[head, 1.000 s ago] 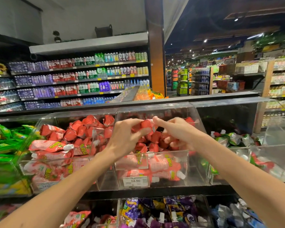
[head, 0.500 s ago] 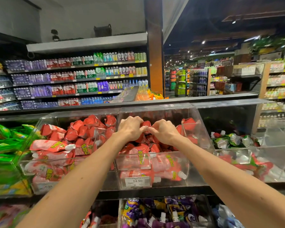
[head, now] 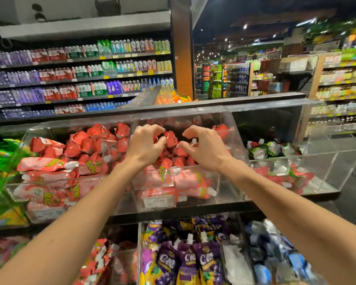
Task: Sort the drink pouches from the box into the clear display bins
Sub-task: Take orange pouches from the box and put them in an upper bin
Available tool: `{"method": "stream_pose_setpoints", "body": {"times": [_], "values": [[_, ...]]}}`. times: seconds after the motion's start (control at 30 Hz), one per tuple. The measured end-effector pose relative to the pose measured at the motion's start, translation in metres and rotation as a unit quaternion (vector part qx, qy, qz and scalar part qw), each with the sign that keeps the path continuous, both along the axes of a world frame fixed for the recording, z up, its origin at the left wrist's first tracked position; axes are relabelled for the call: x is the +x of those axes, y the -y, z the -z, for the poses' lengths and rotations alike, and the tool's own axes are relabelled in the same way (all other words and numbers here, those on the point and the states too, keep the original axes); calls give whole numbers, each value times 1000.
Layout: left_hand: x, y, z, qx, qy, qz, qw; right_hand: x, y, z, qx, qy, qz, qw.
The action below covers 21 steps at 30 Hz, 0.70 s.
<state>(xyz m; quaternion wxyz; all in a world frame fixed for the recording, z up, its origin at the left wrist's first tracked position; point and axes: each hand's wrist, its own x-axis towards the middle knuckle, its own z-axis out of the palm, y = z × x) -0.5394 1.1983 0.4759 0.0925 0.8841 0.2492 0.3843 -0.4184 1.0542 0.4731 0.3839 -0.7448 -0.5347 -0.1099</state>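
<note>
Red drink pouches with white caps are heaped in the middle clear display bin. Both my hands are inside this bin, just above the heap. My left hand hovers at the left with its fingers loosely curled and its fingertips by the topmost red pouch. My right hand is a short gap to the right, also loosely curled, with a white cap showing beside its fingers. Neither hand plainly holds a pouch. The box is out of view.
A second bin of red pouches stands to the left, with green pouches beyond it. A bin of silver-green pouches is at the right. Lower bins hold purple pouches. Bottle shelves stand behind.
A second ago both hands held one red pouch together above the bin. They lowered it onto the heap, and now they have come apart with nothing held.
</note>
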Motion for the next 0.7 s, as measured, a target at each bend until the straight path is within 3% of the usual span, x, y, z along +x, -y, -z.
{"method": "stream_pose_setpoints", "body": {"times": [0.1,0.23,0.47,0.7], "values": [[-13,45,-5,-74,68,37,994,-7,64,4,55,-31,-25,998],[6,132,12,-112,50,102,987,6,184,48,99,-92,-40,990],[132,374,104,-179,-27,284,942,71,418,190,88,-240,166,952],[258,584,228,-266,-194,429,841,109,630,282,26,-387,358,849]]}}
